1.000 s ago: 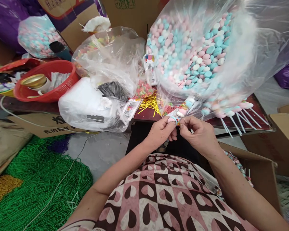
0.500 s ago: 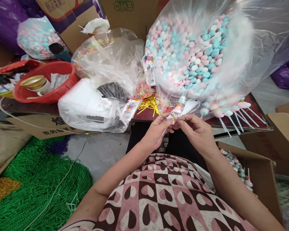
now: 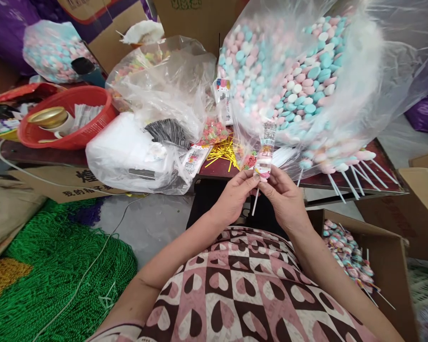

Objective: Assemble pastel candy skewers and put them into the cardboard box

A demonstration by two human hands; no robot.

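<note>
Both my hands meet at the table's front edge. My left hand [image 3: 235,192] and my right hand [image 3: 283,197] pinch the neck of a wrapped lollipop [image 3: 264,156], which stands upright in a clear printed sleeve. Its white stick [image 3: 256,203] points down between my hands. Behind it lies a big clear bag of pink, blue and white lollipops [image 3: 288,80], with several white sticks [image 3: 356,175] poking out at the right. Gold twist ties [image 3: 223,154] lie on the table just left of my hands.
A red basket [image 3: 69,118] with a gold tin stands at the left. Clear and white plastic bags [image 3: 150,123] fill the table's middle. A cardboard box [image 3: 374,266] with wrapped lollipops sits at my lower right. Green beaded strings [image 3: 53,266] cover the floor at the left.
The wrapped lollipop has swung from lying tilted to the right to standing upright. Both hands moved up and slightly left, and the stick now shows below them.
</note>
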